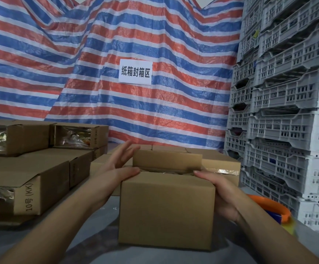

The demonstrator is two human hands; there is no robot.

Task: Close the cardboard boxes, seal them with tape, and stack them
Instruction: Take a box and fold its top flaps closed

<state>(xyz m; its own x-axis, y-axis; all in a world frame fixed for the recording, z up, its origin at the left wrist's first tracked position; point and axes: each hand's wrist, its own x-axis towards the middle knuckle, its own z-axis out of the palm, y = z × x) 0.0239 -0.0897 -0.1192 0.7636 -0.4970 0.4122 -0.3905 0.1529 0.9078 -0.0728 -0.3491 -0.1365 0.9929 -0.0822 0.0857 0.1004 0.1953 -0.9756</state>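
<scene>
Standing at the centre of the grey table (101, 221), slightly toward 6 o'clock, a small cardboard box (166, 210) is observed with its top not yet closed. The far flap (167, 159) is raised nearly upright, and a gap showing the contents is seen between it and the near flap. No tape is seen on this box.

The left hand (120, 168) is placed at the box's 10 o'clock corner. Its fingers are straight and spread, nothing is grasped, and the thumb lies flat along the near top edge. The right hand (217, 189) is laid against the box's 3 o'clock side, fingers extended and relaxed, with the fingertips (197, 172) resting on the top edge; nothing is gripped.

At 9 o'clock, a stack of open-ended boxes (40, 168) printed "10号 (KK)" is noted, with glossy packets visible inside. At 12 o'clock, just behind the handled box, sealed boxes (221, 166) are seen, one bearing a strip of clear tape. At 4 o'clock, an orange ring-shaped object (277, 208) lies near the table edge, partly hidden by the right wrist; what it is cannot be told.

A red, white and blue striped tarpaulin (97, 63) bearing a white paper sign (135, 72) is hung behind. Stacked grey plastic crates (288, 111) are recorded at 2 o'clock.
</scene>
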